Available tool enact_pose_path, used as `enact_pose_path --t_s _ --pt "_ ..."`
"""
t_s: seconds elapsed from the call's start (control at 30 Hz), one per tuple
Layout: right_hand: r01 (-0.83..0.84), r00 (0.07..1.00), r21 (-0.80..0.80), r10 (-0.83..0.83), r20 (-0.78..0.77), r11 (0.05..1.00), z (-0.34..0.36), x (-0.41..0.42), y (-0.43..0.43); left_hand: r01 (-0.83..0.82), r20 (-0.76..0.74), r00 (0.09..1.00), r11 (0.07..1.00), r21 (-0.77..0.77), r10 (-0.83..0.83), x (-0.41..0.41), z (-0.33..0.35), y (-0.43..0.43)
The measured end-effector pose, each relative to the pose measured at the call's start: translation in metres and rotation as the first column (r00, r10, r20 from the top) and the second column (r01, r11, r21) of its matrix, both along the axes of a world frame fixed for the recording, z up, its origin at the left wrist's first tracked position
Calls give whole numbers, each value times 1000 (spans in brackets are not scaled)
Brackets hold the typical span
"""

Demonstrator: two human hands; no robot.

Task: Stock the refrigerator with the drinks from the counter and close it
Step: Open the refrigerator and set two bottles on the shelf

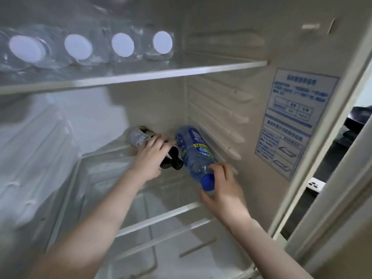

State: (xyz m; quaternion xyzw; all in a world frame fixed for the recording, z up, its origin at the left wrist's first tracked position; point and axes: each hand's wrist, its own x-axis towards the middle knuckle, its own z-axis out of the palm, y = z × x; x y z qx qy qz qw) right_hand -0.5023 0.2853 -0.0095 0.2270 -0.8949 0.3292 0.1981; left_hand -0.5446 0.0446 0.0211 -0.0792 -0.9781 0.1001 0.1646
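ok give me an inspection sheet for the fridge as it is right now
surface: lower shelf, glass, two bottles lying on it
job's things: blue bottle lying by the right wall, cap toward the camera; dark bottle lying close on its left
clutter: water bottles lying in a row on the upper shelf, white caps outward
grips: left hand holds the dark bottle; right hand holds the blue bottle at its cap end
cables: nothing seen
surroundings: fridge open; sticker on its right inner wall; phone outside to the right
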Motion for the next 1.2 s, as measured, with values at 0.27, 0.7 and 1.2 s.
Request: enact_pose_path --t_s 0.27,0.7,1.2 --pt "8 999 -197 -17 -45 980 -11 -9 -12 105 -242 970 956 275 -37 12 2 -1" --pt "-165 961 -393 57 -272 904 107 -39 -61 117 -189 780 157 981 597 46 47 -41" --pt "-112 985 -428 42 -170 897 140 -110 -105 202 -202 923 35 979 329 55 40 -73"
